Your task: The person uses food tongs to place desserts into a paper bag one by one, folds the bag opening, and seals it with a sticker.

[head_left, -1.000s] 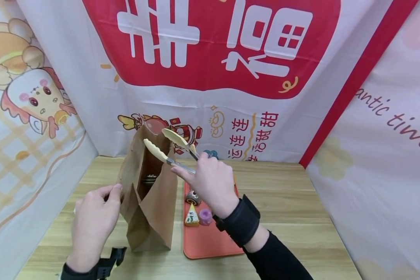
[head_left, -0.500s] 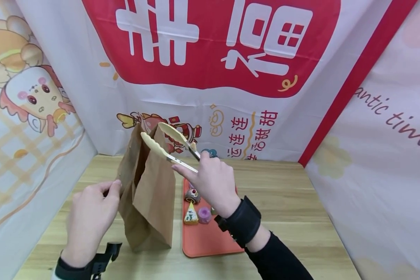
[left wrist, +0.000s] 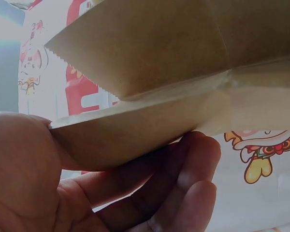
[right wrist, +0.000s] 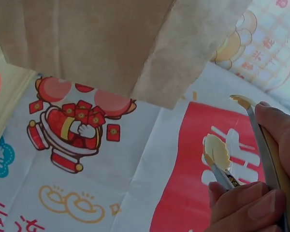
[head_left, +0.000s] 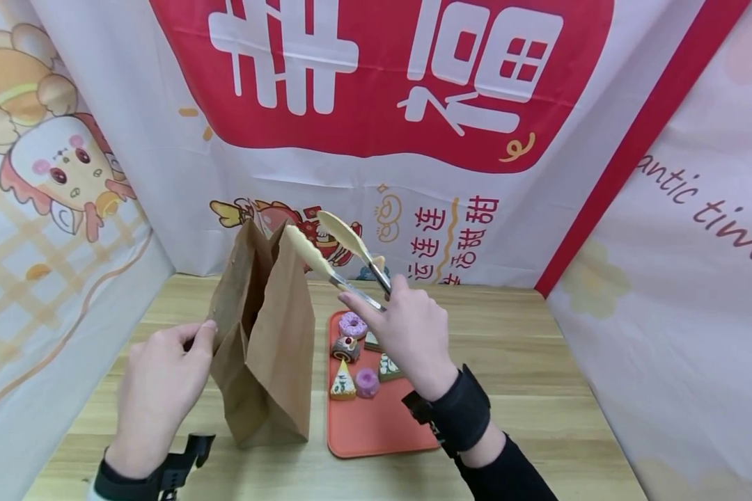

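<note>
A brown paper bag (head_left: 282, 348) stands upright on the table with its mouth partly spread. My left hand (head_left: 166, 390) pinches the bag's left upper edge between thumb and fingers; the left wrist view shows the thumb on one side of the paper (left wrist: 130, 130) and curled fingers beneath. In my right hand (head_left: 410, 337) is a pair of tongs (head_left: 310, 252) with cream scalloped tips, spread apart and holding nothing, at the bag's right rim. An orange-red tray (head_left: 376, 428) to the right bears a purple ring doughnut (head_left: 353, 325), a chocolate roll (head_left: 346, 348), a cake wedge (head_left: 343, 383) and a small purple cake (head_left: 367, 382).
More cake pieces, among them a green-sided wedge (head_left: 388, 367), lie on the tray partly under my right hand. The wooden table (head_left: 507, 390) is enclosed by printed cloth walls (head_left: 363, 174) at the back and both sides.
My right hand has moved right with the tongs, away from the bag mouth, uncovering more of the tray. The bag's mouth has narrowed since a second ago; my left hand keeps its hold.
</note>
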Demonstrator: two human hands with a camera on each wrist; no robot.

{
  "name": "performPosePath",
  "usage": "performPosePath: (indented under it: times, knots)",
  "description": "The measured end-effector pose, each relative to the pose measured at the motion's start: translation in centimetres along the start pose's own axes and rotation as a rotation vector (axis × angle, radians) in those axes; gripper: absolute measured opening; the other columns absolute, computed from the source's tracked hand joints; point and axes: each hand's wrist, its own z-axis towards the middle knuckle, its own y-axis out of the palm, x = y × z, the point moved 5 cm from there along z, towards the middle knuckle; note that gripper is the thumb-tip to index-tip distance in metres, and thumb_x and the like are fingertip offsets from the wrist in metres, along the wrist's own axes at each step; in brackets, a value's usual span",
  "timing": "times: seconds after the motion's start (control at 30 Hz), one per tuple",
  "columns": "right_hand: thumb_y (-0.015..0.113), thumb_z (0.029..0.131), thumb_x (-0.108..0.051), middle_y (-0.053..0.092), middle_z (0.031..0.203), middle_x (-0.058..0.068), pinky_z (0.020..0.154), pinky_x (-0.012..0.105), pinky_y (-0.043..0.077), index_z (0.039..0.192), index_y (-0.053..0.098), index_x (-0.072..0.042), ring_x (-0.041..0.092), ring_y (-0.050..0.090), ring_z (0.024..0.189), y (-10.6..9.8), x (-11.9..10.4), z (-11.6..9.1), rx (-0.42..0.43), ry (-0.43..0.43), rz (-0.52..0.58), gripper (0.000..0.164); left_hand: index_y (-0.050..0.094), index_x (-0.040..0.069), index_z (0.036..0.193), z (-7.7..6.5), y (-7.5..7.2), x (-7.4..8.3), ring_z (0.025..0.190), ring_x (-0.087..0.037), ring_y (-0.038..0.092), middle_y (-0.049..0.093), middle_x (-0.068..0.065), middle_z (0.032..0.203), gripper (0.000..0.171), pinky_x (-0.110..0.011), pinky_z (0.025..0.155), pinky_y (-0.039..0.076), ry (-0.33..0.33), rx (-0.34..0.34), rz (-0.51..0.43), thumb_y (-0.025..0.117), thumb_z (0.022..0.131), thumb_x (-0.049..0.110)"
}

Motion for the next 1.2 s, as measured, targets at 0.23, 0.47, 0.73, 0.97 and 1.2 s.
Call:
performPosePath:
  times: [0.23, 0.47, 0.73, 0.97, 1.2]
  knots:
    - [0.046, 0.078, -0.085, 0.041, 0.054, -0.001, 0.038, 0.033, 0.032, 0.079, 0.051, -0.01, 0.016, 0.042, 0.042, 1.2, 4.3, -2.6, -0.082, 0.21, 0.061, 0.075, 0.074, 0.012, 0.107, 0.0, 0.0, -0.3, 0.06, -0.025, 0.05, 0.05, -0.004, 0.062, 0.048, -0.036, 0.044, 0.033, -0.004, -0.032, 0.003, 0.039, 0.103, 0.045]
    - [0.055, 0.08, -0.079, 0.043, 0.057, 0.0, 0.04, 0.032, 0.027, 0.076, 0.052, -0.011, 0.017, 0.042, 0.044, 3.4, 9.7, -6.2, -0.18, 0.383, 0.105, 0.068, 0.075, 0.01, 0.099, 0.5, 0.0, 0.2, 0.051, -0.022, 0.045, 0.046, -0.003, 0.055, 0.048, -0.035, 0.041, 0.031, 0.044, -0.024, 0.011, 0.04, 0.104, 0.043]
    - [0.053, 0.079, -0.08, 0.046, 0.061, 0.003, 0.044, 0.033, 0.03, 0.076, 0.052, -0.008, 0.019, 0.045, 0.05, 4.8, 15.0, -9.7, -0.241, 0.524, 0.087, 0.072, 0.075, 0.011, 0.101, 0.8, -0.1, 0.3, 0.049, -0.021, 0.043, 0.043, -0.002, 0.054, 0.046, -0.035, 0.041, 0.03, 0.059, -0.029, 0.022, 0.04, 0.104, 0.042]
    - [0.048, 0.072, -0.089, 0.048, 0.061, 0.003, 0.044, 0.035, 0.032, 0.074, 0.053, -0.009, 0.019, 0.047, 0.05, 6.5, 16.6, -12.3, -0.317, 0.533, -0.002, 0.08, 0.074, 0.012, 0.094, 0.8, -0.1, -0.2, 0.049, -0.021, 0.043, 0.043, -0.002, 0.055, 0.047, -0.035, 0.041, 0.03, 0.061, -0.042, 0.022, 0.04, 0.104, 0.043]
    - [0.048, 0.069, -0.091, 0.047, 0.06, 0.001, 0.041, 0.035, 0.031, 0.076, 0.057, -0.01, 0.018, 0.045, 0.049, 8.5, 15.6, -14.5, -0.374, 0.472, -0.057, 0.081, 0.071, 0.014, 0.085, 1.1, -0.2, -0.5, 0.059, -0.024, 0.049, 0.048, -0.002, 0.059, 0.046, -0.035, 0.045, 0.032, 0.075, -0.045, 0.045, 0.041, 0.104, 0.043]
